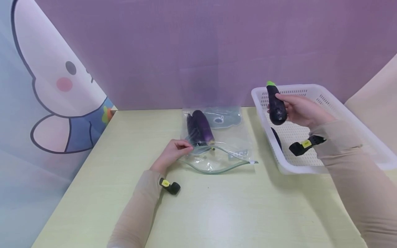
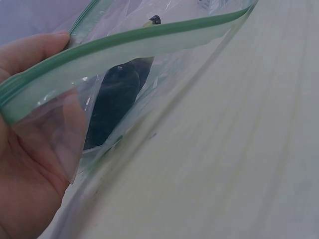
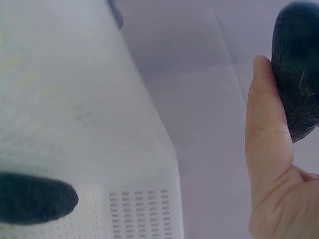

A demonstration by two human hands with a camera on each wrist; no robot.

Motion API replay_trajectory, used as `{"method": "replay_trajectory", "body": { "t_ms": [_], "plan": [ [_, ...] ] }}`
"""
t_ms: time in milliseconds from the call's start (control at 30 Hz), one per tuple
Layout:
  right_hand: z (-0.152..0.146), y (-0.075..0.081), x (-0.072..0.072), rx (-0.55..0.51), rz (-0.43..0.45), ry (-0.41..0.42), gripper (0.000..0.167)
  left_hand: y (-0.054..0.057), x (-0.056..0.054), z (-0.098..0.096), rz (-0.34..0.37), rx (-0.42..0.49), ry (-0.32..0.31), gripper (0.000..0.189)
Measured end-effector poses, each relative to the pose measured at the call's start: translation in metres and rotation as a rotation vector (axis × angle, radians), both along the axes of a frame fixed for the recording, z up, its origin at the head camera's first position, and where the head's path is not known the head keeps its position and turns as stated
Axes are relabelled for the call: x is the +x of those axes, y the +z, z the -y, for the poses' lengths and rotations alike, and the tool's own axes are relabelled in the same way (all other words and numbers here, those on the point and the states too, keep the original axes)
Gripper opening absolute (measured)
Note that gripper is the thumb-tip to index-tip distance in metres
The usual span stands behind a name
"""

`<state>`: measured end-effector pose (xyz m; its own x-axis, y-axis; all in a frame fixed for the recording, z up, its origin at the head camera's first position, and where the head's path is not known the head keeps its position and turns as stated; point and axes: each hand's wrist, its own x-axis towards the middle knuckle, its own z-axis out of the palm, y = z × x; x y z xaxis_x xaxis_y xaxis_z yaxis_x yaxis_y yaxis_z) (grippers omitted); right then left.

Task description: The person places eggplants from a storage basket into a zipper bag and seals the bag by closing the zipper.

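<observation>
A clear zip bag (image 1: 223,137) lies on the table with its green-edged mouth spread apart toward the person. Two dark purple eggplants (image 1: 203,127) lie side by side inside it. My left hand (image 1: 171,154) pinches the left end of the bag's mouth between thumb and fingers; in the left wrist view the green zip strip (image 2: 124,40) runs out from that hand. Over the left side of a white basket (image 1: 310,170), my right hand (image 1: 299,108) grips a dark eggplant (image 1: 277,106), its green end pointing up and away. Another eggplant (image 3: 35,198) lies in the basket.
The white perforated basket stands on the right side of the pale table (image 1: 198,210). A purple backdrop (image 1: 149,55) rises behind the table. On the left hangs a curtain (image 1: 83,131) with a cartoon figure.
</observation>
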<state>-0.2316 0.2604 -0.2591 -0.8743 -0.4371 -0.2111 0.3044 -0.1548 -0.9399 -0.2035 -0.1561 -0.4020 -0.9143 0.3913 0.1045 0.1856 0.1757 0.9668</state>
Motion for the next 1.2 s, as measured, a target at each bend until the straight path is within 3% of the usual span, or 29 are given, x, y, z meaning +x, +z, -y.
{"method": "replay_trajectory", "body": {
  "t_ms": [200, 400, 633, 733, 900, 1133, 1200],
  "plan": [
    [0.014, 0.005, 0.001, 0.047, -0.002, -0.034, 0.021, 0.0, 0.0, 0.0, 0.007, 0.002, 0.003, 0.032],
    [0.034, 0.015, 0.002, 0.057, 0.037, -0.053, 0.052, 0.001, 0.0, 0.0, 0.005, -0.025, 0.021, 0.029],
    [0.053, 0.02, 0.003, 0.057, 0.043, -0.052, 0.031, 0.001, -0.001, -0.002, 0.012, -0.024, 0.019, 0.029],
    [0.058, 0.02, 0.005, 0.053, 0.037, -0.047, 0.03, 0.0, -0.002, -0.003, 0.012, -0.019, 0.02, 0.03],
    [0.069, 0.021, 0.01, 0.051, 0.026, -0.024, 0.033, 0.001, -0.002, -0.002, 0.016, -0.014, 0.018, 0.031],
    [0.088, 0.023, 0.02, 0.056, 0.036, -0.04, 0.057, 0.0, -0.002, -0.001, 0.019, -0.036, 0.027, 0.028],
    [0.093, 0.022, 0.022, 0.043, 0.043, -0.044, 0.057, 0.001, -0.001, -0.002, 0.018, -0.047, 0.033, 0.027]
  ]
}}
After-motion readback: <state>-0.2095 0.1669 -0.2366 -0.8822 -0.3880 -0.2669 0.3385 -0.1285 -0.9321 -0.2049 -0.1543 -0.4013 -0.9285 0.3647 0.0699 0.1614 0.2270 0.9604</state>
